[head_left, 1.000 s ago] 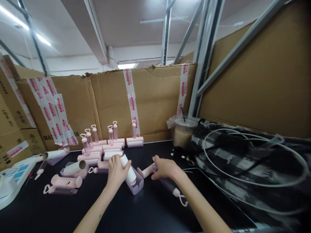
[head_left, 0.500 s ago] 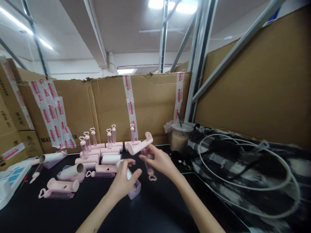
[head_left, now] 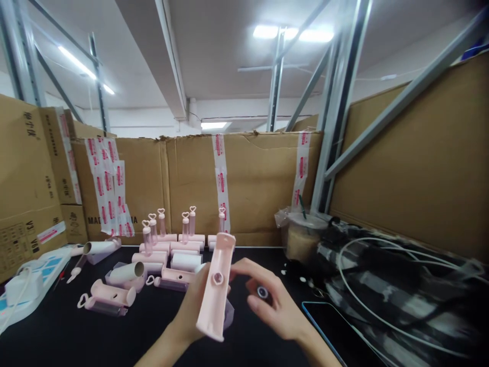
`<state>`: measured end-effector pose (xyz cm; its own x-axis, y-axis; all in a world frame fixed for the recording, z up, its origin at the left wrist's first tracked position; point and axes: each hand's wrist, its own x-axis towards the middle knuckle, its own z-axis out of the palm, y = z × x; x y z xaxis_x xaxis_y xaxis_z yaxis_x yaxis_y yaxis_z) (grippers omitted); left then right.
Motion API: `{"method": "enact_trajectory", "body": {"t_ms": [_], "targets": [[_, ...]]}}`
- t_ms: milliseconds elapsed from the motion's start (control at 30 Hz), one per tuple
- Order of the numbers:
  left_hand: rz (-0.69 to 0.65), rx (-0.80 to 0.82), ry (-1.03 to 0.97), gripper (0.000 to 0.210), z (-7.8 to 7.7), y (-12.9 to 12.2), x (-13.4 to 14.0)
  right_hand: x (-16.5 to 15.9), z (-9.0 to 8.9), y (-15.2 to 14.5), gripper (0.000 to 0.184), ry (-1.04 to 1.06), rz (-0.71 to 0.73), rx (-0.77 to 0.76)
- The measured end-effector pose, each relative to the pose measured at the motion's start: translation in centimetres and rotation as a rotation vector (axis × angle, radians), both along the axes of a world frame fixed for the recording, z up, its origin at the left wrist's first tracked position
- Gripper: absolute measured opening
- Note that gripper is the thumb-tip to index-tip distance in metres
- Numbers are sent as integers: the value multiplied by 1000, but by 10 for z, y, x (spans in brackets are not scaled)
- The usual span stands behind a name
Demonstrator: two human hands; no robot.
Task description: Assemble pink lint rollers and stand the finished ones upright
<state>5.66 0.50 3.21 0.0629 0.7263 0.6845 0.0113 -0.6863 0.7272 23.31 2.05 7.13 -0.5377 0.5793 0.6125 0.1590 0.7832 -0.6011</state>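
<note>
A pink half-round trough (head_left: 217, 290) stands tilted in front of me, its hollow side and centre hole facing me. My left hand (head_left: 191, 311) is closed around it from behind, most of its fingers hidden. A clear case (head_left: 229, 313) shows partly behind the trough. My right hand (head_left: 278, 306) curls around a narrow tube, of which only the round end (head_left: 262, 292) shows; its index finger reaches to the trough's right edge. Left of the hands lie a pink trough (head_left: 112, 294) and a clear tube with a heart-shaped handle (head_left: 105, 307).
Behind stand several pink holders with upright heart-handled tubes (head_left: 147, 239). White rolls (head_left: 126, 273) lie at left, near a power strip (head_left: 34, 285). On the right are a drink cup (head_left: 301, 237), a phone (head_left: 324, 326) and a coiled white cable (head_left: 344, 265). Cardboard (head_left: 260, 183) walls the back.
The pink trough has moved from my right hand to my left and turned from nearly level to steeply tilted. My right hand keeps the tube, lower and further right. The camera view has shifted.
</note>
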Motion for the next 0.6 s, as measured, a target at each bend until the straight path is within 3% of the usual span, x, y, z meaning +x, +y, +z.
{"method": "enact_trajectory", "body": {"t_ms": [67,133,233,400,500,600], "targets": [[176,80,91,20,0,5,-10,-6,-3,0,49,85,9,-119],[413,186,318,15,-1,12,-17,-14,-6,2,56,105,-3,-232],[620,256,717,11,-5,23,-20,-23,-13,11,49,18,4,-348],[676,78,1052,11,-11,32,-19,-37,-41,34,37,-45,-60,-494],[689,-35,1092,10,-12,36,-21,-46,-55,42,32,28,-20,-538],[690,-75,1094,11,-10,39,-23,-51,-57,41,27,107,43,-523]]}}
